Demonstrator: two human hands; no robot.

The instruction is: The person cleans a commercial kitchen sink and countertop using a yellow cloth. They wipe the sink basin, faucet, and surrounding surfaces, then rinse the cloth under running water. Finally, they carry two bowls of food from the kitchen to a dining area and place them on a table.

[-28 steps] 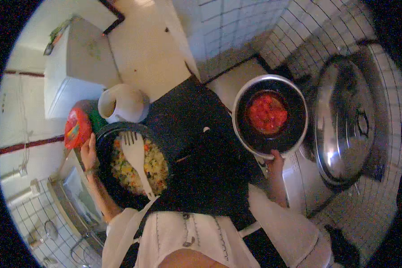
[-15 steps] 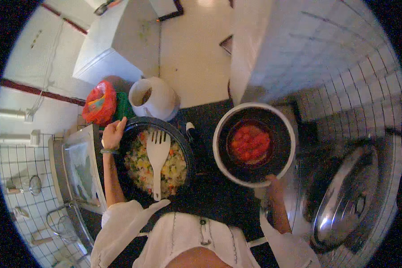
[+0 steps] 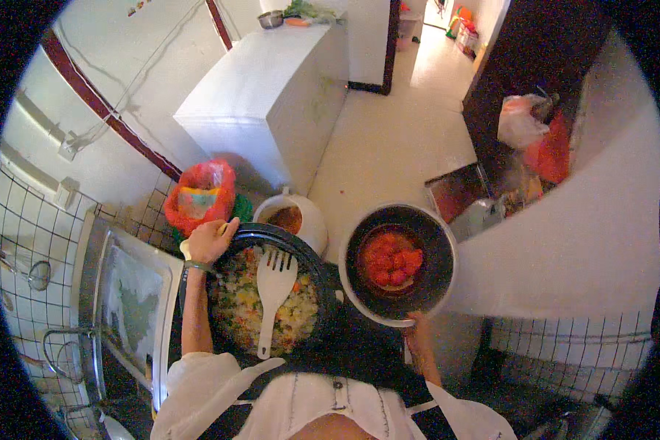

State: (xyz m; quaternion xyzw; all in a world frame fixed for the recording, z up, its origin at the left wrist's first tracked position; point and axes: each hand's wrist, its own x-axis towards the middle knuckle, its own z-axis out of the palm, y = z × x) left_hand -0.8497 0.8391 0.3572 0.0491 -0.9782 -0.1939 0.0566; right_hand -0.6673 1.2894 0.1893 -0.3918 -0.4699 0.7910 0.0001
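Observation:
My left hand (image 3: pixel 209 242) is closed on the far-left rim of a round black pan (image 3: pixel 315 257). Inside the pan lies mixed rice (image 3: pixel 235 308) with green, yellow and orange bits. A white slotted turner (image 3: pixel 275 290) rests on top of this food, its handle pointing toward me. My right hand (image 3: pixel 418 334) grips the near right side of a deep metal pot (image 3: pixel 451 275) with a pale rim and dark inside. Red lumpy food (image 3: pixel 392 257) sits in reddish liquid at the bottom of that pot. My right fingers are partly hidden by the pot.
Beyond the pan stand a red-bagged bin (image 3: pixel 198 198) and a white bucket (image 3: pixel 312 220) with brown contents. A sink (image 3: pixel 136 286) is at my left, and a white cabinet (image 3: pixel 271 95) stands farther ahead. Past the metal pot, pale floor (image 3: pixel 389 132) leads to a doorway; a white wall rises at right.
My view has turned to the right, bringing the doorway and hanging bags into sight. The metal pot now sits closer to the black pan. Both hands keep their grip.

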